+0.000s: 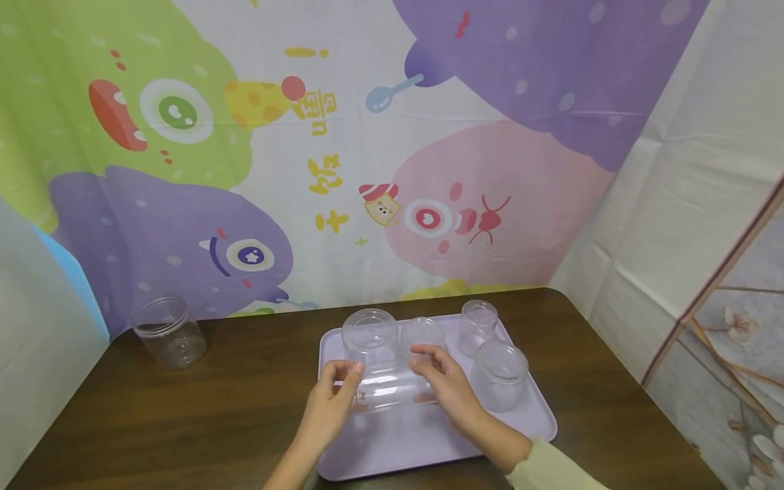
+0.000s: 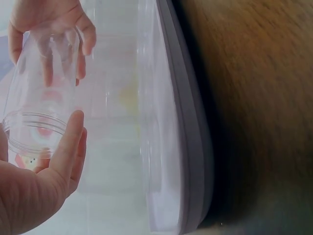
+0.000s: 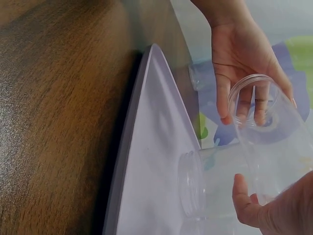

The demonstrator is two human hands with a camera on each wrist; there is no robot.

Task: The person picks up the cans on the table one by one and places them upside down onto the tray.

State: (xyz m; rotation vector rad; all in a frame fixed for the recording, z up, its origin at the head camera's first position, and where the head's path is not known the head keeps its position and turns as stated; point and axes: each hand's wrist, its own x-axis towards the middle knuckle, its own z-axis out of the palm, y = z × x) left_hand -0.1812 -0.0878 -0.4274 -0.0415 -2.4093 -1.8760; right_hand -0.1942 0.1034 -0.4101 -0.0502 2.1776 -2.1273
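Note:
A clear plastic jar [image 1: 392, 389] lies sideways in the air over the lilac tray [image 1: 392, 449], held between both hands. The left hand [image 1: 327, 403] grips its ridged rim end, thumb on one side and fingers on the other. At the opposite end the right hand [image 1: 452, 393] holds the jar's base. In the right wrist view the left hand's fingers [image 3: 260, 105] show through the round rim. Seen from the left wrist, the rim's ridges [image 2: 36, 129] sit beside the left hand, and the right hand [image 2: 51, 19] is around the far end.
On the tray stand several other clear jars: a wide one [image 1: 369, 329] and a smaller one [image 1: 424, 331] behind the hands, a narrow one [image 1: 478, 325] and another [image 1: 501, 378] at the right. One more jar [image 1: 171, 337] stands on the brown table [image 1: 233, 408], back left. A printed curtain [image 1: 343, 265] hangs behind.

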